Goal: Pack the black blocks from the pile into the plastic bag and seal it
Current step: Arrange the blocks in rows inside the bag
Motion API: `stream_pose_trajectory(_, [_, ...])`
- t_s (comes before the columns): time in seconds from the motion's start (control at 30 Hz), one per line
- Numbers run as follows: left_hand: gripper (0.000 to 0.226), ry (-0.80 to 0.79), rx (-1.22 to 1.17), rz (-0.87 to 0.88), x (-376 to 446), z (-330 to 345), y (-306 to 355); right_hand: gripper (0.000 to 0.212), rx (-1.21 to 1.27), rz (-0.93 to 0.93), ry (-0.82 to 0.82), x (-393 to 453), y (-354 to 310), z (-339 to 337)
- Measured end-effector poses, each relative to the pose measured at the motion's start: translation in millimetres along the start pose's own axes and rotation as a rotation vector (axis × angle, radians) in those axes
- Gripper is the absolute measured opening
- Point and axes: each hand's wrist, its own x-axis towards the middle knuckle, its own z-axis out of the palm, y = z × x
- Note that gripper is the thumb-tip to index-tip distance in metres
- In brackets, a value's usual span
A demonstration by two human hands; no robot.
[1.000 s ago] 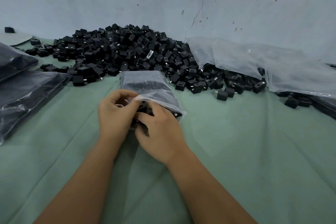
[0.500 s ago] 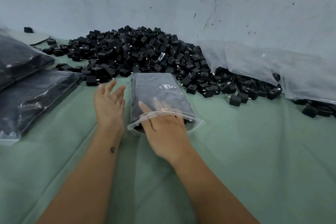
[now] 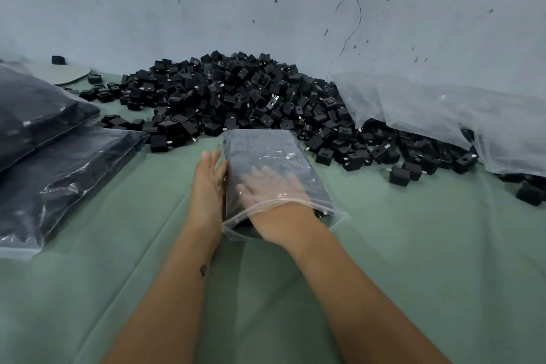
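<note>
plastic bag (image 3: 266,154) flat on green table (image 3: 413,260), mid-table just before the pile of black blocks (image 3: 236,97) at the far edge by the wall; mouth facing near edge, not yet sealed. right hand (image 3: 274,201) inside the mouth, fingers straight & spread over the packed blocks, gripping nothing. left hand (image 3: 208,183) flat, fingers straight, pressed on bag's left side. best now, prob: level the blocks w/ right palm, brace w/ left so rows stay square, push air out toward the mouth, then withdraw & run the seal end to end. keep blocks off the zip strip. filled dark bags (image 3: 53,156) toward left edge, loose clear plastic (image 3: 443,109) at far right.
</note>
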Motion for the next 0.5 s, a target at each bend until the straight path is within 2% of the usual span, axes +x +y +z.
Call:
stream_pose_trajectory(0.1, [0.044,0.05,-0.041,0.019,1,-2,-3,0.041,-0.123,-0.076,0.003,6,-10,-1])
stream_pose_trajectory(0.17, [0.031,0.095,0.038,0.12,-1,-5,1,0.04,-0.164,-0.072,-0.034,9,-11,-1])
stream_pose_trajectory(0.27, [0.027,0.09,0.106,0.177,-5,-5,2,0.045,-0.165,-0.081,-0.044,1,-6,1])
stream_pose_trajectory(0.37, [0.021,0.042,0.122,0.105,-9,-4,0,0.048,-0.048,-0.143,0.039,-19,-1,-2])
stream_pose_trajectory(0.5, [0.021,-0.024,0.306,0.174,-8,-4,-1,0.029,-0.056,-0.346,0.174,-48,13,-15])
